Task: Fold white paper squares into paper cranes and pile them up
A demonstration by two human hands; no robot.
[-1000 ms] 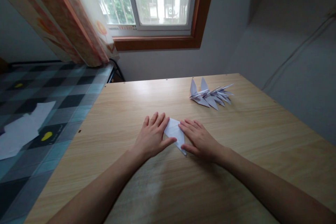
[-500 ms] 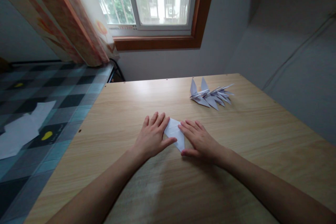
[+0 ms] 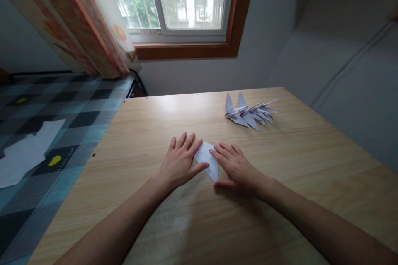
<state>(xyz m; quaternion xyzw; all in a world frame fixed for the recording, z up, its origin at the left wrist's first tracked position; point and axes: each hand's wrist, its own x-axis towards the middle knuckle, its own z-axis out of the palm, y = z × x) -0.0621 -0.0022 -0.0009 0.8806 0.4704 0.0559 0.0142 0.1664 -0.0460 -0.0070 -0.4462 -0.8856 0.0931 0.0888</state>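
Note:
A small folded sheet of white paper point(image 3: 207, 155) lies flat on the wooden table point(image 3: 149, 132), kite-like in outline. My left hand point(image 3: 180, 160) rests on its left side, fingers spread, with the index finger along the upper left edge and the thumb across the paper. From the right, my right hand point(image 3: 236, 166) lies over the paper's right edge with fingers outstretched, its thumb by the lower tip. Neither hand grips anything; parts of the paper's edges are hidden under the fingers.
Several folded white paper pieces with pointed ends point(image 3: 250, 114) sit together toward the table's back right. Loose white sheets point(image 3: 25, 155) lie on a checked cloth point(image 3: 83, 118) to the left. Behind the table are a window point(image 3: 192, 4), a curtain point(image 3: 90, 20) and a wall.
My right hand has shifted very slightly left over the paper. The paper's lower tip sits slightly lower. My left hand looks almost unmoved.

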